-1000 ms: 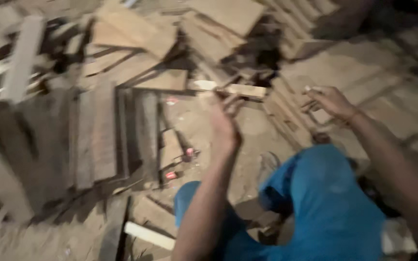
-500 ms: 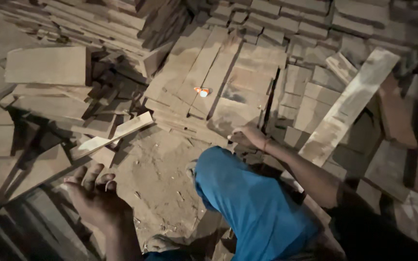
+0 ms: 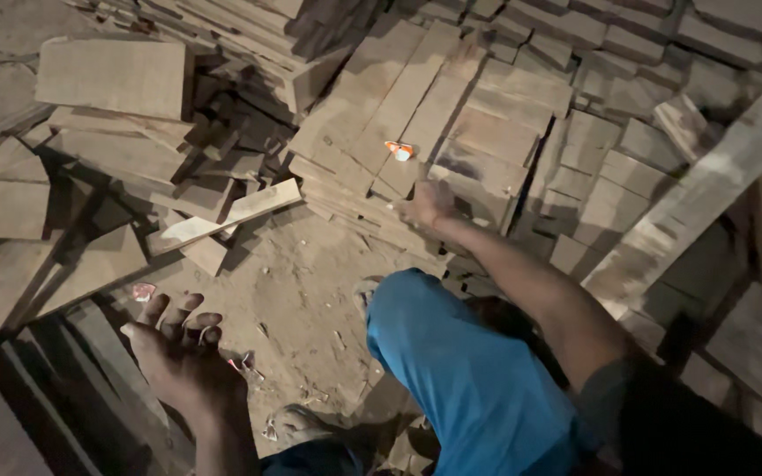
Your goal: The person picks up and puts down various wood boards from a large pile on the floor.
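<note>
**Hands among the cut boards**

From the head view we look down on a dirt floor ringed with sawn timber. Our right hand reaches toward the centre of the frame and rests at the near edge of a stack of flat planks. Its fingers curl down against the front edge of the topmost boards; we cannot tell whether they have closed around one board or only press on the edge. Our left hand hangs in the lower left of the frame, palm down, fingers spread and holding nothing, above the dirt and just beside a few dark planks lying flat there.

The planks look stiff, dry and rough-sawn, so we judge they would not bend or slip easily but could splinter into skin. A single board seems light enough for one hand; the stack as a whole is plainly heavy. The best hold, as we see it, is on a long edge near the board's middle, thumb on top and fingers underneath.

A small orange-and-white object lies on the stack, just beyond the right hand. One loose pale board lies tilted at centre left, well apart from both hands. Our blue-clad knee fills the lower centre.
</note>
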